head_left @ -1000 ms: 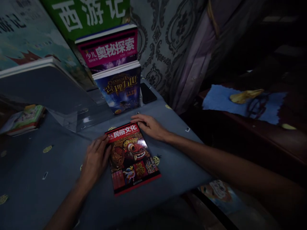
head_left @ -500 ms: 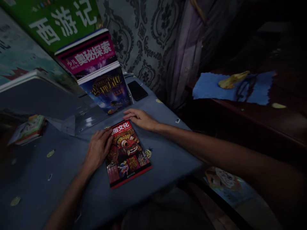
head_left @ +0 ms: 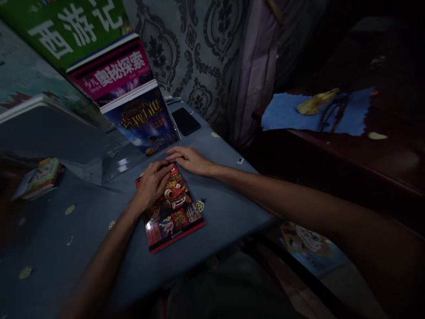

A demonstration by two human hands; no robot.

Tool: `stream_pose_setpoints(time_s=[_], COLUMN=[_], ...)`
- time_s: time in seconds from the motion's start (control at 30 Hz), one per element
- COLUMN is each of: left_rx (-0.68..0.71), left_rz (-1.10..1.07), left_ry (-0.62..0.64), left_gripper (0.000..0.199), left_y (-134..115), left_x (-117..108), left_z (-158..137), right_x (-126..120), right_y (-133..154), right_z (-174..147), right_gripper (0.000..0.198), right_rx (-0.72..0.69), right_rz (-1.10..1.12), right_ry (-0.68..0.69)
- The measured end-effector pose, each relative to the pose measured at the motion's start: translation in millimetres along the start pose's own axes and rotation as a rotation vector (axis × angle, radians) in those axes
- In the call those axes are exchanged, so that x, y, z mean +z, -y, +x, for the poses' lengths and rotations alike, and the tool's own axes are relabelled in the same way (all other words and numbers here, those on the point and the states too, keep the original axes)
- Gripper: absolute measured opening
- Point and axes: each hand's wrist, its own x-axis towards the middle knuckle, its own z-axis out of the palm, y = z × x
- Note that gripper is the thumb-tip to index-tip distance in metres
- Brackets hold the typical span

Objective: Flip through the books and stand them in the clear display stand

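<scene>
A book (head_left: 177, 208) with a red and black cover and a mask picture lies flat on the blue tablecloth (head_left: 229, 199). Across its upper left part rests my left hand (head_left: 152, 184), fingers stretched out and covering most of the white title. My right hand (head_left: 191, 159) lies at the book's top edge, its extended fingertips close to those of my left hand. Neither hand grips the book. Just beyond them, a dark blue book (head_left: 146, 119) leans in a clear stand (head_left: 116, 166), in front of a magenta book (head_left: 113, 71).
Behind these stands a large green book (head_left: 73, 31). A black phone (head_left: 186, 121) lies near the wall. Small books (head_left: 40, 179) are stacked at the left. To the right, a dark red surface (head_left: 348, 153) bears a blue cloth (head_left: 282, 115) with glasses on it.
My left hand has slid right and up across the cover, over the title, towards my right hand. My right hand stays at the top edge. The whole view has shifted slightly.
</scene>
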Motion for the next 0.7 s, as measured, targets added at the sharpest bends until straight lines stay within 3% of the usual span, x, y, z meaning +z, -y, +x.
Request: stream_pose_setpoints(time_s=[0.47, 0.7], left_rx=[0.103, 0.220], left_rz=[0.030, -0.057], left_ry=[0.116, 0.092], left_gripper=[0.037, 0.036], left_y=[-22.7, -27.7], left_x=[-6.7, -4.4], left_z=[-8.3, -18.8], right_x=[-1.6, -1.2], right_y=[0.8, -0.6], right_z=[-5.5, -4.5], right_gripper=[0.042, 0.044], right_rx=[-0.047, -0.077], right_rz=[-0.078, -0.096], right_ry=[0.023, 0.027])
